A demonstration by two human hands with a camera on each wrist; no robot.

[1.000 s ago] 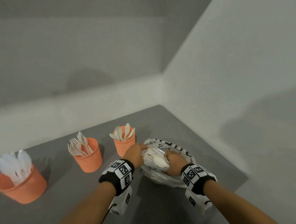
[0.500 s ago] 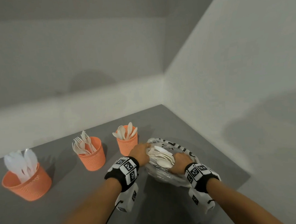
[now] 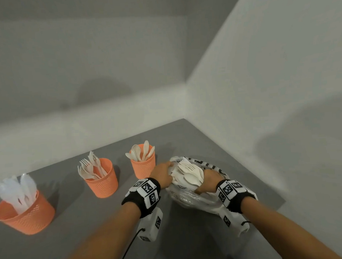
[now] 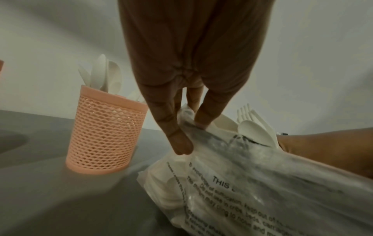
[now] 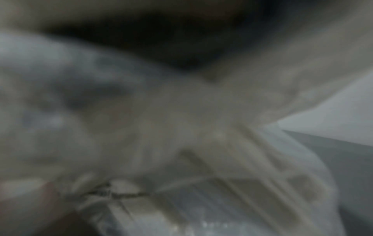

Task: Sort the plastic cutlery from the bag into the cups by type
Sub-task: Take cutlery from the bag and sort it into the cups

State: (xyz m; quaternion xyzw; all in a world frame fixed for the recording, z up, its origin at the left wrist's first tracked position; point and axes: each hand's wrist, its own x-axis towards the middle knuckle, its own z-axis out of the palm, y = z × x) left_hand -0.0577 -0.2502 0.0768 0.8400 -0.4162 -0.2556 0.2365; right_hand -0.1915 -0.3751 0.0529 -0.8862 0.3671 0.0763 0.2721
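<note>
Our left hand (image 3: 162,174) pinches the near-left rim of the bag (image 3: 191,199); our right hand (image 3: 207,180) is sunk into its mouth among the loose cutlery (image 3: 189,174), its grip impossible to tell. The bag lies near the worktop's (image 3: 83,243) right edge. Three orange cups run toward the left edge: spoons (image 3: 143,163), forks (image 3: 101,177), then clear pieces (image 3: 25,213).

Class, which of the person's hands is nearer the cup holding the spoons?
Left. The left hand pinches the bag edge just beside the spoon cup; the right hand is in the bag, farther off.
</note>
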